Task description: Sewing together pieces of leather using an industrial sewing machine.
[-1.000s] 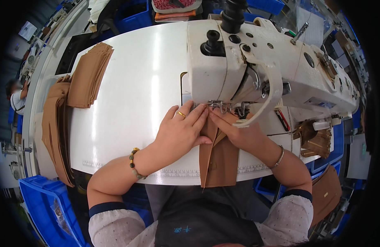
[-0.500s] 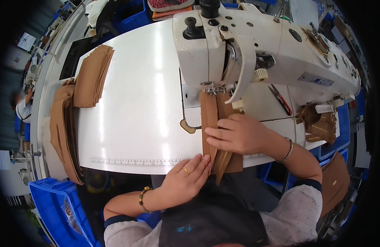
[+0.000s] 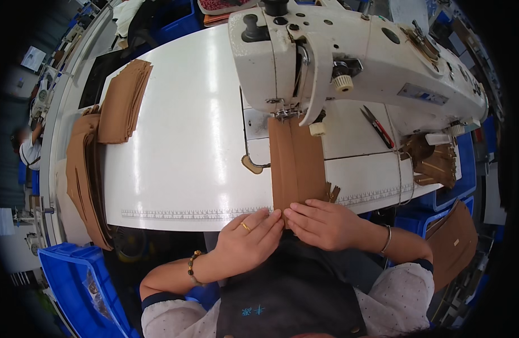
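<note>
Left hand [image 3: 249, 239] and right hand [image 3: 324, 222] pinching near end of brown strip [image 3: 296, 163] at desk [image 3: 186, 158] edge, lower centre; far end hidden under sewing machine [image 3: 349, 62]; fingertips' grip partly obscured.

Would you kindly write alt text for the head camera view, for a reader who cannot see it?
A person's left hand and right hand hold the near end of a brown fabric strip running under the needle of a white sewing machine. Stacks of brown pieces lie at the table's left.
</note>
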Demonstrator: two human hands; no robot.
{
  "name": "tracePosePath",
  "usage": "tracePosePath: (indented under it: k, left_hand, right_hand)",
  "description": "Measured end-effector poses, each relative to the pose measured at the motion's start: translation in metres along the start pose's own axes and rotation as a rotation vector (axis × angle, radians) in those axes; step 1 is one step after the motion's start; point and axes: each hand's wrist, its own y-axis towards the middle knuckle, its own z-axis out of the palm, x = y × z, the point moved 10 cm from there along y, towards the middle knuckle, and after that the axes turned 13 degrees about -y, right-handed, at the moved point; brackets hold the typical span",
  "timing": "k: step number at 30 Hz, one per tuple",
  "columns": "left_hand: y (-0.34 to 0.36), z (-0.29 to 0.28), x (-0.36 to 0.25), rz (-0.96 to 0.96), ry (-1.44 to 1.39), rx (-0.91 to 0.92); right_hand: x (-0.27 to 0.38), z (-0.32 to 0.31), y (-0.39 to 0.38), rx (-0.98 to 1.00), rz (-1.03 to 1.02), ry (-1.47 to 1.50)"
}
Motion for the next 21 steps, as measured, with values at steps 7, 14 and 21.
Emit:
tracePosePath:
  k: [7,14,21]
  left_hand:
    - [0.062,0.013,0.066,-0.072,0.088,0.142]
    - [0.072,0.024,0.091,-0.091,0.039,0.302]
    - [0.066,0.026,0.089,-0.115,-0.007,0.265]
  right_hand:
    - [0.003,0.004,-0.004,0.074,0.021,0.041]
    - [-0.053,-0.027,0.014,0.138,0.136,0.052]
    - [-0.083,-0.026,0.049,-0.112,0.013,-0.399]
